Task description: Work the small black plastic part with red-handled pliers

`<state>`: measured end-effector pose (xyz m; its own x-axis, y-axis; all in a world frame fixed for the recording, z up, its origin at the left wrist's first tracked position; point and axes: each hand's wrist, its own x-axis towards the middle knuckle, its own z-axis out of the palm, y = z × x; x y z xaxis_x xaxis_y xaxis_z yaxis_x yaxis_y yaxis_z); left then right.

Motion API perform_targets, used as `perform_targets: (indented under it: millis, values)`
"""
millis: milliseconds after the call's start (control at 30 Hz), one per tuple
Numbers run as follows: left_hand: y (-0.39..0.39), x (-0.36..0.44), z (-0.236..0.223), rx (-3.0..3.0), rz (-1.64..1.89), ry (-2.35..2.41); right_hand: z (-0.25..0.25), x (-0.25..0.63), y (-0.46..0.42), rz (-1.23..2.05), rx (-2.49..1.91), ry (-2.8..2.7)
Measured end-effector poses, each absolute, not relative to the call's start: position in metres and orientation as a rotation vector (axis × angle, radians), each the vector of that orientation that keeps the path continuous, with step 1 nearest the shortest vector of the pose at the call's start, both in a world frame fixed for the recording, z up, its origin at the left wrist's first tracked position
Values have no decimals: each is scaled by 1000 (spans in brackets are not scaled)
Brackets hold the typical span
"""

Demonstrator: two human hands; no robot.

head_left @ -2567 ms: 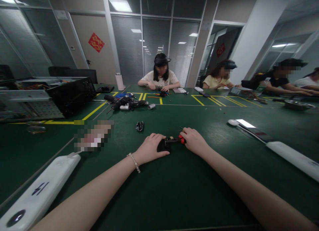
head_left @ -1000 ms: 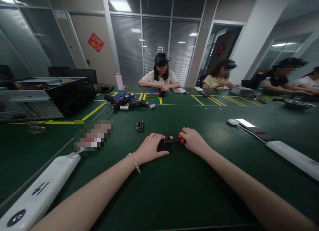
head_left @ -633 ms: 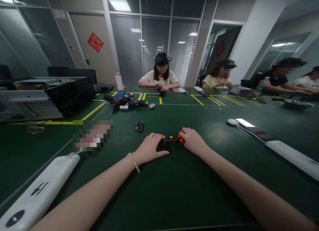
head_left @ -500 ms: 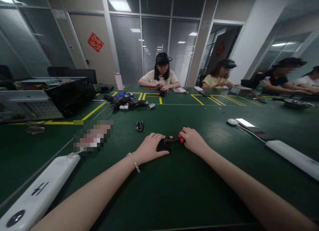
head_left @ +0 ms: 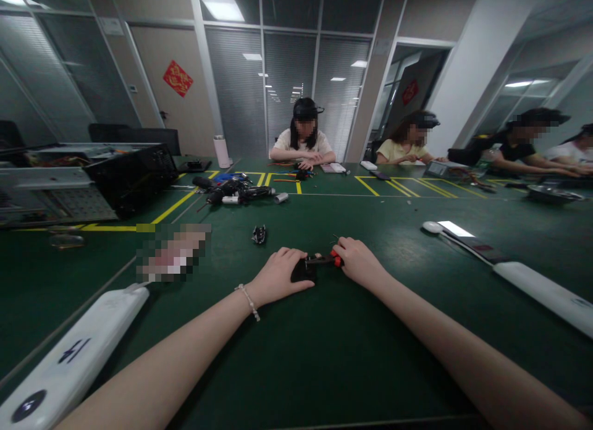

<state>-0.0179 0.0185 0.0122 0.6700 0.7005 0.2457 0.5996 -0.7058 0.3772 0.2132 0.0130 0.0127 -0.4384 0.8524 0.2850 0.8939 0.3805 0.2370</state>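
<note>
My left hand [head_left: 278,274] grips a small black part [head_left: 304,272] against the green tabletop, its thumb along the near side and its fingers over the far side. My right hand [head_left: 360,261] is closed around the red handles of a pair of pliers [head_left: 334,257]. The dark jaws point left and reach the black part; what lies between them is too small to make out. A thin wire-like bit shows beside my right fingers. Beyond my left hand lies a small black and silver piece [head_left: 259,235].
A heap of black cables and parts [head_left: 236,189] lies farther back on the left. An opened computer case [head_left: 83,180] stands at the far left. White devices flank my arms, left [head_left: 78,349] and right [head_left: 542,291]. Several people sit across the table.
My hands, the pliers and the black part look unmoved. Across the table, the person opposite has shifted their arms and head slightly.
</note>
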Motion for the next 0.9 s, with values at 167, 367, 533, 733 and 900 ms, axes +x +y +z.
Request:
perform_targets:
  millis: [167,367,533,733,900]
  values:
    - [18,-18,13,2612,522,1052,15,211,11,-527,-1602,-2508]
    - [18,-18,14,2602,519,1052,15,213,13,-508,-1586,-2538]
    - [17,-18,14,2609,521,1051,15,214,13,-499,-1585,-2535]
    - [18,-17,12,2633,559,1052,15,215,13,-518,-1615,-2530]
    - [17,-17,13,2627,536,1058,14,213,14,-516,-1610,-2524]
